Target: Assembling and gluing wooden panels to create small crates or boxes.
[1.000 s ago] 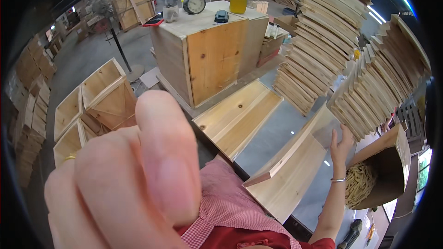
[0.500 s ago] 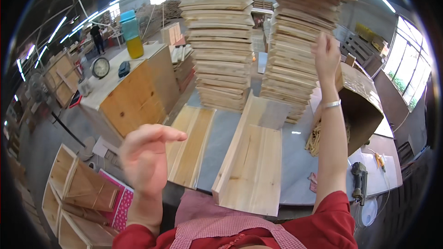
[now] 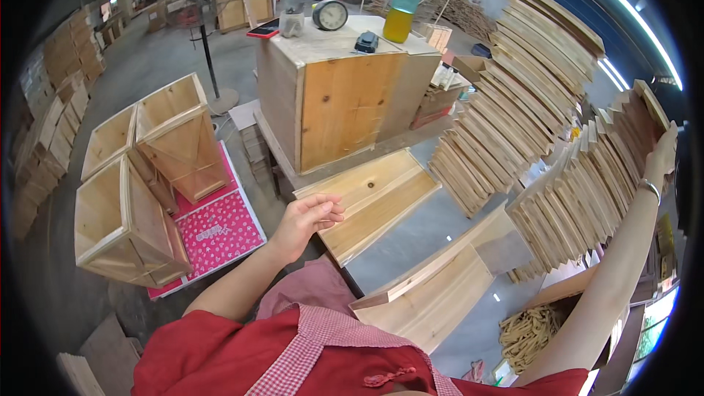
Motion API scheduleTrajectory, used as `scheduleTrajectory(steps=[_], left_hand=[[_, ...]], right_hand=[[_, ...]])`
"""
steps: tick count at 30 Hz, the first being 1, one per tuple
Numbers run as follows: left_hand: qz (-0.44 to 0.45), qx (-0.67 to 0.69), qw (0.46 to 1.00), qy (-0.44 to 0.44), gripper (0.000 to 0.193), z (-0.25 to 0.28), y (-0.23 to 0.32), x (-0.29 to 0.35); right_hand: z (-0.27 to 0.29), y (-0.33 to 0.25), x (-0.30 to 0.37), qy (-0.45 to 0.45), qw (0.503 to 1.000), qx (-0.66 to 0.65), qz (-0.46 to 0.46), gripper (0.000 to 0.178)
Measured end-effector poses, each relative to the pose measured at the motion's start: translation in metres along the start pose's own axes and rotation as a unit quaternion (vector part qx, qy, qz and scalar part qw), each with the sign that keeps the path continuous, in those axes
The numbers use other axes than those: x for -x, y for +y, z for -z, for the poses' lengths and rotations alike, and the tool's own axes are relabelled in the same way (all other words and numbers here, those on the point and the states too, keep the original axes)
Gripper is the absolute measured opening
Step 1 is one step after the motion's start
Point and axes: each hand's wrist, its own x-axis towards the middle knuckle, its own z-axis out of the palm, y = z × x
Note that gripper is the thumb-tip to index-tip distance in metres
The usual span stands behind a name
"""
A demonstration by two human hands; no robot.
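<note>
My left hand (image 3: pixel 312 221) hovers over the near end of a flat two-tone wooden panel (image 3: pixel 370 187), fingers loosely bent, with nothing seen in it. My right arm stretches far to the right. At its end my right hand (image 3: pixel 662 148) closes on the edge of the top board (image 3: pixel 651 106) of the right-hand stack of wooden boards (image 3: pixel 579 194); some of its fingers are dim and partly hidden. Between my arms, a wooden panel with a raised side board (image 3: pixel 440 301) lies on the grey table (image 3: pixel 396 231).
A taller board stack (image 3: pixel 517 92) stands behind the table. Yellowish strips (image 3: pixel 529 337) fill an open box beneath my right arm. To the left are wooden crates (image 3: pixel 136 205) on a pink patterned sheet (image 3: pixel 213 238), a fan (image 3: pixel 199 0), and a cabinet (image 3: pixel 348 103) carrying a clock and a bottle.
The view has swung left and tilted. My right hand has gone from beside the right stack's upper part to its top board. My left hand has come over the flat panel.
</note>
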Motion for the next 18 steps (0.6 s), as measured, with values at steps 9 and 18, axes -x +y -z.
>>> scheduleTrajectory(steps=[9,18], left_hand=[[0.033,0.000,0.991,-0.126,0.036,-0.044,-0.009,-0.039],[-0.020,-0.251,0.940,-0.229,0.058,-0.141,-0.036,-0.178]], right_hand=[[0.192,0.003,0.173,0.096,0.788,0.412,0.447,0.033],[0.375,-0.056,0.508,-0.030,0.607,0.685,0.401,0.023]])
